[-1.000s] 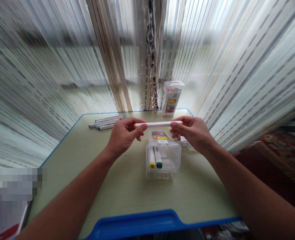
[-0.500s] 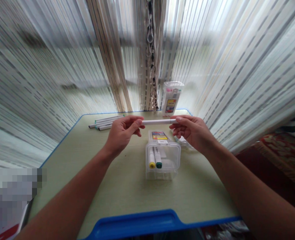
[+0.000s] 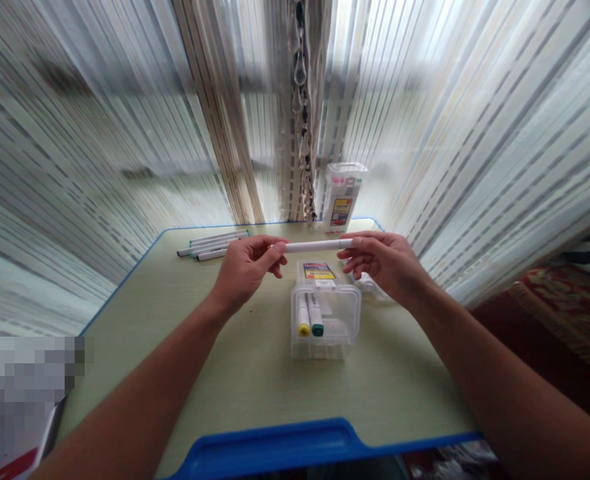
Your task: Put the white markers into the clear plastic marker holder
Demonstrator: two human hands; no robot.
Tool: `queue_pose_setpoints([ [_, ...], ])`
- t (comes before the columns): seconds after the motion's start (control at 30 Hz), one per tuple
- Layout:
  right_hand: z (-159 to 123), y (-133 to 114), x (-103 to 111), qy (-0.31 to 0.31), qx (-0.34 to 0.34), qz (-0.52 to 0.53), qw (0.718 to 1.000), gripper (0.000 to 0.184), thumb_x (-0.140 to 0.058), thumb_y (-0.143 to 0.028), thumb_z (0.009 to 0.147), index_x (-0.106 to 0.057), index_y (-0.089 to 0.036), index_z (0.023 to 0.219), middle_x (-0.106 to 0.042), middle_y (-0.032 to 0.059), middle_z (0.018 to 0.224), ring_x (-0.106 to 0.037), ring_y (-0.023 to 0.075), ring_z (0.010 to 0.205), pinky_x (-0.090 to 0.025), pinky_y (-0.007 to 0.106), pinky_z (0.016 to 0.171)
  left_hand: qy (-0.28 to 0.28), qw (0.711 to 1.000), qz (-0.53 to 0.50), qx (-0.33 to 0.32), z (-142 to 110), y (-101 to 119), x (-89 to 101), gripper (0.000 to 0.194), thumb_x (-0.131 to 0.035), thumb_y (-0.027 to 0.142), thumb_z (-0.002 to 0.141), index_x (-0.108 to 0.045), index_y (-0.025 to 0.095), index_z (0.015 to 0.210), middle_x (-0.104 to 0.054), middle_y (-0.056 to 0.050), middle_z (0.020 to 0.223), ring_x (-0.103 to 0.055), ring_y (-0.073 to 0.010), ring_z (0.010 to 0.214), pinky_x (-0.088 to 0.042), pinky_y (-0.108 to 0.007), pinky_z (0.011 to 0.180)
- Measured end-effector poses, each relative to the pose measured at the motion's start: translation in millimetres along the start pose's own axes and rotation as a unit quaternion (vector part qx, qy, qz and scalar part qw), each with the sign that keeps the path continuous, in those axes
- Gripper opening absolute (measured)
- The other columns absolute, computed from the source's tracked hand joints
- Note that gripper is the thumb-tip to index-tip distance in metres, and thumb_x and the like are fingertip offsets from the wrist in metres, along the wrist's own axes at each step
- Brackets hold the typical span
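Note:
A white marker (image 3: 317, 246) is held level above the table, one end in each hand. My left hand (image 3: 247, 267) pinches its left end between thumb and fingers. The right end sits between the thumb and fingers of my right hand (image 3: 382, 261); both end tips are hidden by the fingers. Below it a clear plastic case (image 3: 355, 313) lies on its side, its open mouth facing me. Inside the case rest a marker with a yellow end (image 3: 303, 329) and a marker with a green end (image 3: 317, 329). Several loose markers (image 3: 209, 244) lie left of my left hand.
An upright clear case (image 3: 343, 197) with markers in it stands at the table's back edge. A clear plastic piece (image 3: 372, 288) lies partly behind my right hand. The green table (image 3: 255, 380) has a blue rim (image 3: 275, 443) in front. String curtains (image 3: 139, 113) hang behind.
Almost nothing differs. The left fingers have shifted slightly on the marker, and both hands still hold it in about the same place.

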State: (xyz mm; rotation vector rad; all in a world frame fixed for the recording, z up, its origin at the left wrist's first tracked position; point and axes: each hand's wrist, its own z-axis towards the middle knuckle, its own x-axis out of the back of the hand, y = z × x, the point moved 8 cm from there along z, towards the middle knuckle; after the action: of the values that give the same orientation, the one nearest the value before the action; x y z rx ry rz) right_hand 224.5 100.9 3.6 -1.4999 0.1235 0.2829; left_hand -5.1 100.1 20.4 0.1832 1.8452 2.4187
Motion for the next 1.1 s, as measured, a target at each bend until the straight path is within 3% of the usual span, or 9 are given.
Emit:
queue_pose_setpoints([
  [0.2,-1.5,-0.3,-3.3,-0.008,0.023,-0.032,0.999,0.036,-0.096,-0.035,0.062,-0.076,-0.014,0.083,-0.074,0.0056,0.063,-0.068,0.0159,0.048,-0.05,0.022,0.04,-0.005,0.999,0.045,-0.017,-2.0,2.1,-2.7,0.03,-0.087,0.036,0.073,-0.078,0.012,0.087,-0.068,-0.001,0.061,-0.06,-0.0098,0.051,-0.047,-0.02,0.051],
  [0.4,-0.6,-1.3,-1.2,-0.008,0.053,-0.064,0.997,0.033,-0.095,-0.036,0.064,-0.075,-0.014,0.078,-0.068,0.0012,0.056,-0.06,0.0098,0.044,-0.048,0.02,0.042,-0.002,0.997,0.079,-0.017,-2.8,1.4,-3.1,0.027,-0.085,0.036,0.075,-0.078,0.012,0.087,-0.069,-0.002,0.06,-0.061,-0.0107,0.053,-0.044,-0.02,0.051],
  [0.6,1.0,-1.6,-2.7,-0.018,0.04,-0.03,0.999,0.031,-0.094,-0.034,0.063,-0.076,-0.014,0.078,-0.072,0.0034,0.065,-0.063,0.0106,0.049,-0.049,0.02,0.043,0.011,1.0,0.018,-0.013,-0.8,0.6,-0.3,0.029,-0.085,0.033,0.075,-0.077,0.011,0.092,-0.075,-0.005,0.075,-0.065,-0.0112,0.055,-0.052,-0.023,0.056],
  [0.87,2.7,0.0,2.8,-0.004,0.009,0.02,1.0,0.023,-0.082,-0.027,0.071,-0.078,-0.012,0.088,-0.077,0.0089,0.07,-0.066,0.0126,0.047,-0.049,0.02,0.041,0.004,0.996,-0.082,0.036,1.4,-7.2,-0.5,0.028,-0.079,0.033,0.08,-0.074,0.01,0.094,-0.077,-0.008,0.077,-0.066,-0.0122,0.054,-0.056,-0.025,0.056],
  [1.1,3.0,1.8,2.8,-0.001,-0.007,0.039,0.999,0.023,-0.079,-0.025,0.07,-0.079,-0.011,0.089,-0.077,0.0087,0.069,-0.066,0.0132,0.046,-0.05,0.02,0.04,-0.008,0.996,-0.074,0.049,2.2,-10.7,-1.3,0.032,-0.074,0.038,0.083,-0.072,0.01,0.097,-0.076,-0.008,0.073,-0.065,-0.0125,0.052,-0.053,-0.024,0.053],
])
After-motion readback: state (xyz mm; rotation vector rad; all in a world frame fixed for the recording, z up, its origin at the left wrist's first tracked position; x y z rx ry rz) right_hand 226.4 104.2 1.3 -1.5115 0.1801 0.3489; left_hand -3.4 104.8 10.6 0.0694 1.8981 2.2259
